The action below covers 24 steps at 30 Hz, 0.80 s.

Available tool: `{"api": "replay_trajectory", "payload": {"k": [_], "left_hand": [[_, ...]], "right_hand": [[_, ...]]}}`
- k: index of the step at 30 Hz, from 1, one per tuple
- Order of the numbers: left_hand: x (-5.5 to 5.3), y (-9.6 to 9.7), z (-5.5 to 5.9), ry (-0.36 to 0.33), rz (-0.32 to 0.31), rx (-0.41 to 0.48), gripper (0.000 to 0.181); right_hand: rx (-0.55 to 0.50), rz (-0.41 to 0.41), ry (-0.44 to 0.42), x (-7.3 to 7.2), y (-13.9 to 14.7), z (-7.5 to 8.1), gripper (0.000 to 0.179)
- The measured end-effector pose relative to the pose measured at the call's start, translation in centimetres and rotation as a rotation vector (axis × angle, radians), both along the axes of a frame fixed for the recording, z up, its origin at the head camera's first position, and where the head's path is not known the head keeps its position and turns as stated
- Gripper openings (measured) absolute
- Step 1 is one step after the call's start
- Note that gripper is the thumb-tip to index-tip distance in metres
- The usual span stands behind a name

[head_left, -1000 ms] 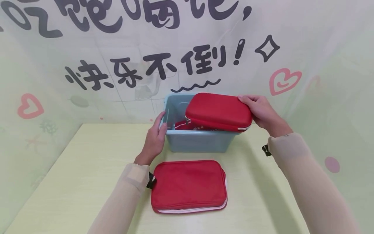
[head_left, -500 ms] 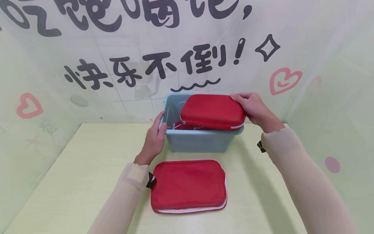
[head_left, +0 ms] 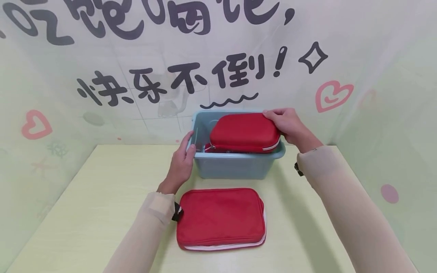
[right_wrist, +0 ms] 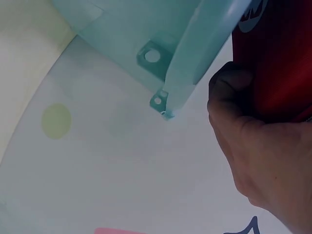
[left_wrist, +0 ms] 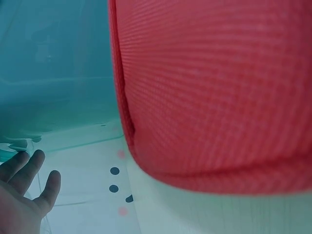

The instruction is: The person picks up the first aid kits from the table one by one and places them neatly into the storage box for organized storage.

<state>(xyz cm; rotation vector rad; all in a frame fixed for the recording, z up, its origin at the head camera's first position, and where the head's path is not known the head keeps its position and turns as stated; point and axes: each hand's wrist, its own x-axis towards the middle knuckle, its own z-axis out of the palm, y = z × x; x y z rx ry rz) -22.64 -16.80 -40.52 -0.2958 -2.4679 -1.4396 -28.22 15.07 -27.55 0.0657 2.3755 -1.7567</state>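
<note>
Red case [head_left: 244, 131] is at the top of the blue bin [head_left: 233, 167], its 2 o'clock corner gripped by the right hand [head_left: 288, 123], while the left hand [head_left: 181, 161] holds the bin's 9 o'clock side.

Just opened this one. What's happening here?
A person's right hand grips a red zippered case by its right end, at the opening of a blue bin. The left hand touches the bin's left end. Under the case, another red item shows inside the bin, mostly hidden. A red pouch with white edging lies flat on the table in front of the bin.
</note>
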Motion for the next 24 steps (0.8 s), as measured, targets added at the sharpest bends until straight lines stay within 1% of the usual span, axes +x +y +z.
{"api": "replay_trajectory", "payload": {"k": [4, 9, 16, 22, 24], "left_hand": [[0.0, 0.1, 0.0, 0.001, -0.003, 0.0, 0.055], [-0.1, 0.1, -0.2, 0.005, 0.0, 0.006, 0.053], [-0.1, 0.2, -0.2, -0.005, -0.008, 0.007, 0.054], [-0.1, 0.1, 0.0, 0.001, -0.013, 0.005, 0.055], [0.0, 0.0, 0.0, -0.002, -0.012, 0.005, 0.054]], "right_hand": [[0.039, -0.011, -0.003, -0.2, -0.4, -0.1, 0.05], [0.068, -0.025, 0.014, -0.4, -1.0, -0.4, 0.049], [0.127, -0.024, 0.007, -0.6, -1.4, -0.8, 0.049], [0.163, -0.033, 0.067, -0.5, -2.1, -0.8, 0.049], [0.172, -0.037, 0.075, -0.4, -2.2, -0.9, 0.048]]}}
